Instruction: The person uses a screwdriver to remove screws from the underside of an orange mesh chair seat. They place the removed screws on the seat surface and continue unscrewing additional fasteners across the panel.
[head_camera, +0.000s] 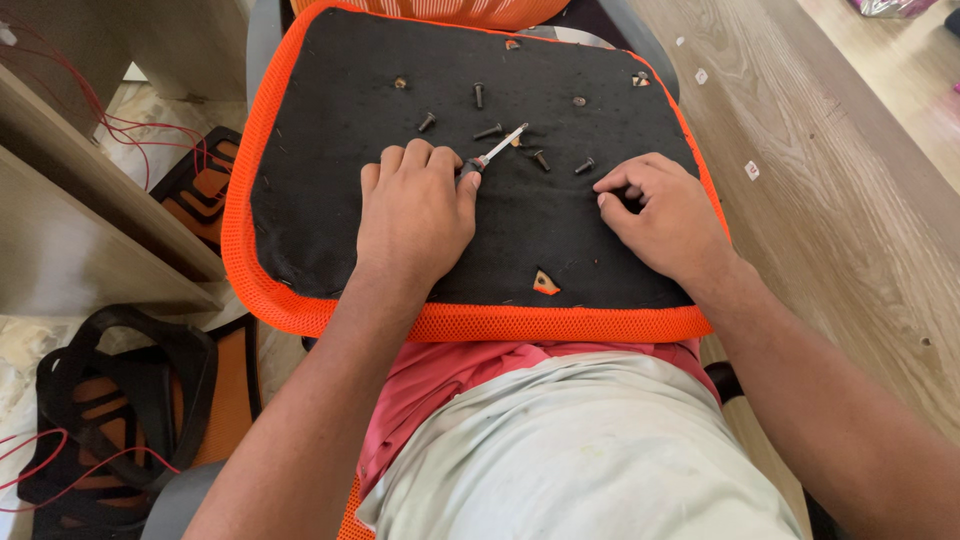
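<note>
An upturned chair seat (300, 200), black underneath with an orange mesh rim, rests on my lap. My left hand (415, 210) lies on it, closed around a screwdriver (497, 148) whose metal tip points up and right toward several loose black screws (487, 131). My right hand (665, 210) rests on the seat's right side with fingers curled; whether it pinches anything is hidden. A small orange tear (545, 284) shows near the front edge of the black cloth.
A wooden tabletop (850, 200) runs along the right. On the floor at left lie black and orange chair parts (130, 400) and red wires (130, 125). A wooden shelf unit (70, 200) stands at far left.
</note>
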